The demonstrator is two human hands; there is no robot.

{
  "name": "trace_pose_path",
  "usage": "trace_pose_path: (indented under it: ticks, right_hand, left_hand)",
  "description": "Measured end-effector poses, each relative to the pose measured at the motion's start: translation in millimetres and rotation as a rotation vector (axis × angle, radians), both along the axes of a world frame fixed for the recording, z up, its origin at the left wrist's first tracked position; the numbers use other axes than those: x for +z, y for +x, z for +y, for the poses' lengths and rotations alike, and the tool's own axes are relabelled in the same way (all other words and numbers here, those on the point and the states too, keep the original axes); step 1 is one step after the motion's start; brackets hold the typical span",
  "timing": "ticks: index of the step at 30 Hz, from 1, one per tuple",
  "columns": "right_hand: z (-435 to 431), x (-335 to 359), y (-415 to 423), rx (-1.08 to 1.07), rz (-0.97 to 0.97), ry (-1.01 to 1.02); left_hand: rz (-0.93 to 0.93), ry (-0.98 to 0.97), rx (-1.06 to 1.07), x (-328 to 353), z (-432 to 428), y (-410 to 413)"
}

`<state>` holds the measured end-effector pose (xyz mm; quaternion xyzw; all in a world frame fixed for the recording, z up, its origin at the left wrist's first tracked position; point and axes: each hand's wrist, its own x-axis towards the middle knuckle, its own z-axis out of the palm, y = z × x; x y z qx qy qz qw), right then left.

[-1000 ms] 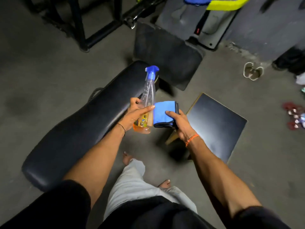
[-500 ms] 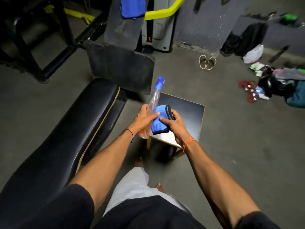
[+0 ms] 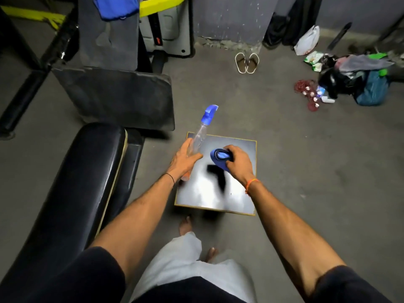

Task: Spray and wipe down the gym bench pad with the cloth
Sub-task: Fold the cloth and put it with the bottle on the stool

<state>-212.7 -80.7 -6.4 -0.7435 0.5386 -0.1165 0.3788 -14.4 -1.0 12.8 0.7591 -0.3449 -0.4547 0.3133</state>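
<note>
Over the stool's [image 3: 207, 200] left edge, we see the left hand [image 3: 185, 160] wrapped round the bottle [image 3: 200, 134], its blue nozzle tilted toward the far side. Nearer the middle, the right hand [image 3: 239, 164] clutches the folded cloth [image 3: 219, 155], fingers curled tight. The bench pad [image 3: 76, 182] lies left, apart from both hands.

Square stool [image 3: 238, 197] ahead; sandals [image 3: 247, 63] — paired — by wall.

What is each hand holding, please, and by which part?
Left hand holds the spray bottle by its lower body; right hand grips the folded cloth round one end.
</note>
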Motion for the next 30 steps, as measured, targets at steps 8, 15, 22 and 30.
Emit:
trace_pose_path:
  ticks: [8, 15, 22, 30]
  right_hand:
    - [-13.1, -43.1, -16.5, 0.398, 0.473, -0.124]
    - [6.7, -61.8, -46.9, 0.468, 0.483, 0.070]
    - [-1.3, -73.0, -58.4, 0.491, 0.434, 0.192]
    - [-2.1, -76.0, -68.3, 0.080, 0.139, 0.046]
  left_hand:
    - [0.010, 0.001, -0.003, -32.3, -33.1, -2.0]
    - [-0.048, 0.006, 0.015, -48.9, -30.2, -19.8]
    - [-0.068, 0.055, 0.003, -58.4, -22.0, -37.0]
    - [-0.032, 0.073, 0.043, -55.5, -25.2, -43.2]
